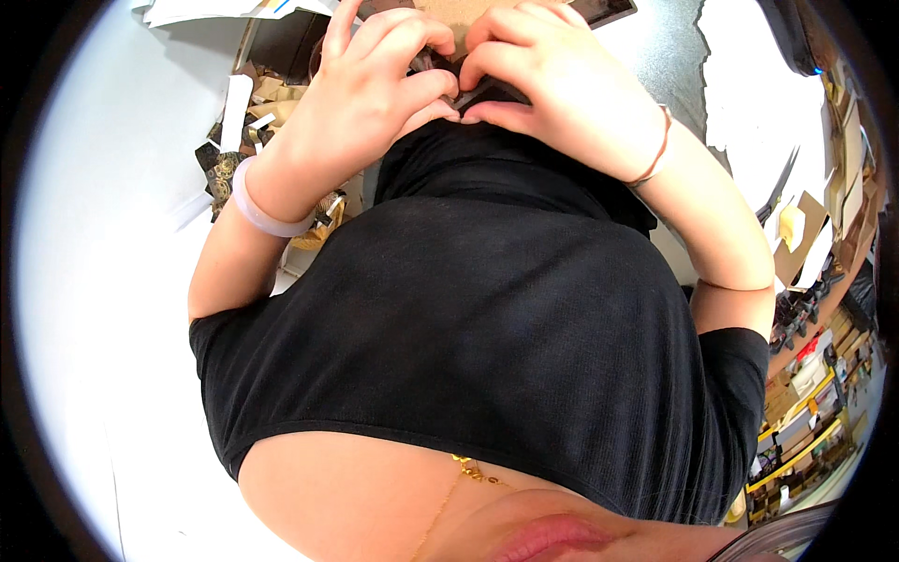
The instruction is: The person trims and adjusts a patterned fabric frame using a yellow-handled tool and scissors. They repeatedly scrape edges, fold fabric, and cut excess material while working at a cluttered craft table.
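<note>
Both of my hands meet at the top middle of the head view, over the near edge of the work surface. My left hand (369,88) has its fingers curled against a small dark piece (423,62), partly covered by the fingers. My right hand (541,77) pinches at a dark, flat-edged part (495,93) close to the left fingertips. What exactly lies between the fingers is hidden. Behind the hands lies a tan board (460,12) with a dark edge piece at its right.
Paper and patterned scraps (232,154) fill a bin at the left. White papers (232,10) lie at the top left. A grey metal sheet (664,60) is at the right, with black-handled scissors (781,186) beyond. Stocked shelves (808,435) stand far right.
</note>
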`<state>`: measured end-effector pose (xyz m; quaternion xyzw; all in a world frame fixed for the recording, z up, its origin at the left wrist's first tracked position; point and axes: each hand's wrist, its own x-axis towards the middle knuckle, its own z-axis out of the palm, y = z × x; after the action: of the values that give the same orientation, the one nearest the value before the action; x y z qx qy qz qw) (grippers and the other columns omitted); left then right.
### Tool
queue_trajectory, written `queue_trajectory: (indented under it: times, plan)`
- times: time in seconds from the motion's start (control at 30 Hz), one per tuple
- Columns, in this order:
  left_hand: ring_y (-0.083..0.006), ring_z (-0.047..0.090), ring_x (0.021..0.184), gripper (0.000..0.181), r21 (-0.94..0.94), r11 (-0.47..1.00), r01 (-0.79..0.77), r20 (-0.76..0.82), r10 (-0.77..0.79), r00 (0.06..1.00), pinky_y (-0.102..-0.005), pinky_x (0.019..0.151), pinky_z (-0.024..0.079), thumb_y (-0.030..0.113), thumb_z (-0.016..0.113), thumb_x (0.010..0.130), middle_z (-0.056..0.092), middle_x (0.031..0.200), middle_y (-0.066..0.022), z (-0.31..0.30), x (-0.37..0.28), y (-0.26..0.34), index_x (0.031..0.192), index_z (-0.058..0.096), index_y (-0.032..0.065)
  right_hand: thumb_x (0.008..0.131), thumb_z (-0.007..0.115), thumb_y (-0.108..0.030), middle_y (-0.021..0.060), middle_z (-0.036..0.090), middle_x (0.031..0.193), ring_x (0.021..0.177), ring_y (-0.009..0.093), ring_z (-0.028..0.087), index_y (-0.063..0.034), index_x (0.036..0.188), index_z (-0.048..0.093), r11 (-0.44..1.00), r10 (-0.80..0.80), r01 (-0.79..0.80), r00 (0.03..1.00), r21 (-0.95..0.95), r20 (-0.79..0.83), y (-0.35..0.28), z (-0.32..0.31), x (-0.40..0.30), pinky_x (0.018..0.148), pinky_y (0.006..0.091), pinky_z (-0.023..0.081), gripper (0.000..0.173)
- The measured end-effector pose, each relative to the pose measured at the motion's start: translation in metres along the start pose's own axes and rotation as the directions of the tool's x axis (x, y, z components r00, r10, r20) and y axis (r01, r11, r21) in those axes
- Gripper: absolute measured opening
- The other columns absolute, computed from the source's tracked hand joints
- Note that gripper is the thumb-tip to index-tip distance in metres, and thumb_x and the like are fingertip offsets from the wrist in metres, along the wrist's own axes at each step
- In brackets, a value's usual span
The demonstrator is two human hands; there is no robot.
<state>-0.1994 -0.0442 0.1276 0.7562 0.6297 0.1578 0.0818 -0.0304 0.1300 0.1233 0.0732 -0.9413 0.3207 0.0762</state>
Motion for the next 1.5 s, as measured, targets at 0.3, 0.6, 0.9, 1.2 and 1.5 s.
queue_trajectory:
  times: [0.3,0.6,0.9,1.2,1.5]
  plan:
    - [-0.0301,0.054,0.127,0.023,-0.051,0.999,-0.009,-0.079,0.005,0.997,-0.0700,0.122,0.015,0.032,0.075,0.087,0.057,0.122,-0.0096,0.008,-0.002,-0.008,0.095,0.069,0.0119,0.087,0.073,-0.021,0.0065,0.059,0.104,0.101,0.027,0.058,-0.0104,0.105,0.068,0.996,-0.054,0.059,0.996,-0.068,0.077,0.001,0.001,0.007,0.096,0.0398,0.043,0.021]
    - [-0.0292,0.056,0.130,0.052,-0.074,0.991,0.107,-0.367,-0.127,0.921,-0.0562,0.119,0.028,0.035,0.087,0.075,0.061,0.130,-0.0079,0.015,-0.007,-0.006,0.118,0.068,0.0116,0.080,0.078,-0.023,0.0042,0.065,0.106,0.106,0.024,0.064,-0.0120,0.098,0.071,0.998,-0.002,0.005,0.999,-0.058,0.050,0.017,0.019,-0.002,0.095,0.0397,0.046,0.022]
    - [-0.0218,0.062,0.118,0.040,-0.991,0.025,0.135,0.042,-0.881,0.472,-0.0371,0.100,0.055,0.013,0.061,0.105,0.060,0.131,-0.0148,0.064,-0.038,0.012,0.138,0.047,-0.0050,0.078,0.075,-0.018,0.0002,0.065,0.105,0.101,0.022,0.063,-0.0122,0.096,0.068,0.993,-0.052,0.048,0.998,-0.107,-0.034,0.022,0.015,-0.007,0.098,0.0374,0.045,0.020]
    - [-0.0139,0.066,0.105,0.042,-0.979,-0.122,0.162,0.196,-0.775,0.601,-0.0293,0.090,0.057,0.009,0.074,0.097,0.068,0.115,-0.0084,0.033,-0.021,0.028,0.132,0.054,-0.0040,0.078,0.067,-0.017,-0.0033,0.067,0.109,0.097,0.015,0.063,-0.0138,0.104,0.073,0.870,-0.369,0.307,0.925,-0.385,-0.095,0.020,0.010,-0.019,0.095,0.0352,0.045,0.027]
    - [-0.0162,0.066,0.108,0.042,-0.973,0.208,-0.096,-0.227,-0.825,0.517,-0.0292,0.092,0.056,-0.006,0.074,0.092,0.066,0.120,-0.0095,0.037,-0.012,0.039,0.128,0.054,-0.0001,0.081,0.067,-0.020,-0.0038,0.065,0.104,0.093,0.018,0.061,-0.0198,0.110,0.072,0.928,-0.170,0.023,0.915,-0.373,-0.365,0.002,0.009,-0.031,0.085,0.0347,0.045,0.029]
